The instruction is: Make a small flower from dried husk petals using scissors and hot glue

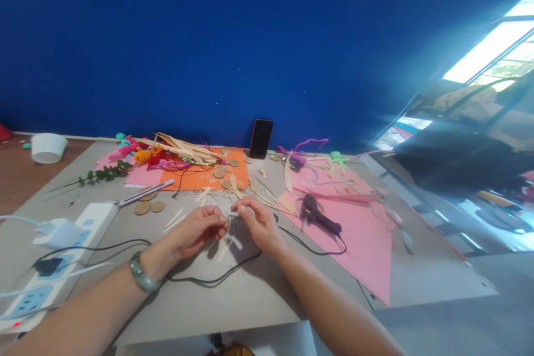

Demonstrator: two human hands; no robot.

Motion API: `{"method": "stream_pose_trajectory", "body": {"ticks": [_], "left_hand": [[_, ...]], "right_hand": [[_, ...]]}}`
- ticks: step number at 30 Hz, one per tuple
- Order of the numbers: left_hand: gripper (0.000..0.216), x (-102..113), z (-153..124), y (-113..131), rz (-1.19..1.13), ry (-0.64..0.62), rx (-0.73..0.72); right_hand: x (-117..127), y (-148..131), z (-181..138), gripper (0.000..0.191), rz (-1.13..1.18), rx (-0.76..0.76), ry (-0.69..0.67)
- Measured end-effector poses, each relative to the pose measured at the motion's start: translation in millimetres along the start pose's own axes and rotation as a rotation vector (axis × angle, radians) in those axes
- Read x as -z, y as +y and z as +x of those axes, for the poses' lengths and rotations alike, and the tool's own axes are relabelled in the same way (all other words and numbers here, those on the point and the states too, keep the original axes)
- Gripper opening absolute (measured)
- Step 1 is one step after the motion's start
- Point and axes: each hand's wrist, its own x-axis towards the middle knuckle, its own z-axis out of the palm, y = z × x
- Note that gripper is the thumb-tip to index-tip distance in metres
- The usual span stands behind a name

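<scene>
Above the middle of the grey tabletop, my left hand (205, 227) is closed in a pinch, palm turned inward, with a bracelet (144, 272) on the wrist. My right hand (261, 225) faces it closely, thumb and forefinger drawn together. Something thin and small sits between the two sets of fingertips; its kind is too fine to make out. Thin pale strips (224, 247) show just below the fingers, and I cannot tell whether they are held or lie on the table. A black cable (212, 282) runs beneath both hands.
A black glue gun (319, 216) lies on pink sheets (367, 245) at right. Dried husk strips (183, 147) and coloured pipe cleaners cover an orange sheet (200, 179). A phone (261, 139) leans on the blue partition. Left are a power strip (94, 222), utility knife (146, 193) and cup (48, 148).
</scene>
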Motion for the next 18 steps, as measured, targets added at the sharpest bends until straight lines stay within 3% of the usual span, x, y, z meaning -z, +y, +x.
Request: {"method": "stream_pose_trajectory", "body": {"ticks": [9, 18], "left_hand": [[0.022, -2.6, -1.7, 2.2, 0.006, 0.022, 0.001], [0.02, 4.6, 4.1, -2.1, 0.054, 0.114, -0.099]], "right_hand": [[-1.1, -0.8, 1.3, 0.014, -0.035, 0.096, -0.04], [-0.6, 4.3, 1.8, 0.016, -0.049, 0.035, 0.002]]}}
